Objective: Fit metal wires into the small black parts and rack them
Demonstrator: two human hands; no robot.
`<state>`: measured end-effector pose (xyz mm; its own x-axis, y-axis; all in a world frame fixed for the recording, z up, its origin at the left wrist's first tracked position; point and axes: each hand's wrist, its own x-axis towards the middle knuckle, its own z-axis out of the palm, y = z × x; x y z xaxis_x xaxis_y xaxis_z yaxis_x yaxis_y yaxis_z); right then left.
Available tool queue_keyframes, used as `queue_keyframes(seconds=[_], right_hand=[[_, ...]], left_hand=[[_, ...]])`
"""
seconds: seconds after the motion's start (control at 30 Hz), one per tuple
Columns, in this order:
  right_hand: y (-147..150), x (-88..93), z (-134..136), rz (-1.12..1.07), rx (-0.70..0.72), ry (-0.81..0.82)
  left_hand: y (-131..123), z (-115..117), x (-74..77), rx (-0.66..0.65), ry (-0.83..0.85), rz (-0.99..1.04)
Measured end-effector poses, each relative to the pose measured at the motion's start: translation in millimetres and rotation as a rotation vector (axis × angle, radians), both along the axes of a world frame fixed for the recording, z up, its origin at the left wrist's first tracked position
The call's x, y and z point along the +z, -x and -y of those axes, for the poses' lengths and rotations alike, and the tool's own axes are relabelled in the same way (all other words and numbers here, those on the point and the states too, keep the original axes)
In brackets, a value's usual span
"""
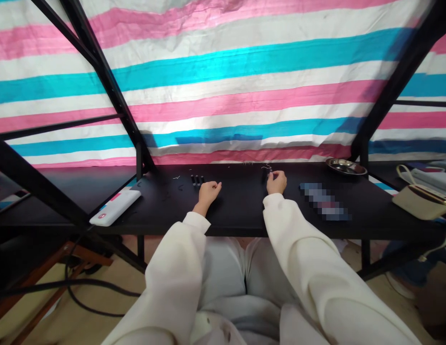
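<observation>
My left hand (209, 191) rests on the black tabletop (240, 211) with its fingers curled closed. Nothing shows at its fingertips. Just left of it, several small black cylinders with pale bands (197, 180) stand in a short row. Farther right, my right hand (276, 182) is closed in a pinch near the table's back edge. At its fingertips is a small dark piece (270, 170), too small to name. Thin white bits (266, 166) lie by those fingers, and a row of tiny pieces (248, 163) sits at the back edge.
A white flat case (117, 206) lies at the left. A shiny metal dish (346, 166) and a blurred-out bluish item (323, 201) are at the right. Beyond stands a beige bag (422, 199). Black frame bars (111, 88) rise before a striped sheet (244, 62).
</observation>
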<state>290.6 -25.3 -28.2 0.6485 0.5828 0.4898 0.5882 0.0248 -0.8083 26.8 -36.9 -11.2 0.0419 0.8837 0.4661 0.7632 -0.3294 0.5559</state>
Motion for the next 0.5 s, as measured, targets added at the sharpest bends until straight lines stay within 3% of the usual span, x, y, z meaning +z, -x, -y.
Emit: queue_keyframes(seconds=[0.23,0.37,0.5], right_hand=[[9,1.5,3,0.159,0.202,0.079],[10,-0.7,1,0.211,0.231,0.220],[8,-3.4,0,0.261,0.234,0.243]], left_hand=[[-5,5,1.5,0.005,-0.032,-0.128],[-15,9,1.4,-0.082,-0.071,-0.342],[-33,16,2.2,-0.165,-0.099,-0.453]])
